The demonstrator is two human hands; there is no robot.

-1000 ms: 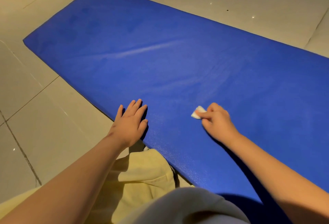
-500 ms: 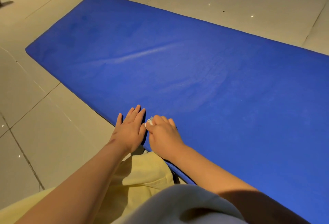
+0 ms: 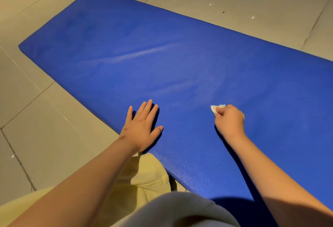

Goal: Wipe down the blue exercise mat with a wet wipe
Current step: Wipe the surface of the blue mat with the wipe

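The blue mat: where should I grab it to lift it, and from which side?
Probably the near long edge of the mat, approached from the floor side by the left hand. It lies flat, so only that rim offers a hold: slip fingers under, thumb on top. The right hand holds the wipe.

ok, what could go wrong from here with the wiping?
1. The wipe is a small wad pinched in the right hand. Such narrow passes could leave strips of the mat unwiped, such as the pale streak farther out.
2. The left hand lies flat on the mat near its edge, so that patch may get skipped or re-soiled.
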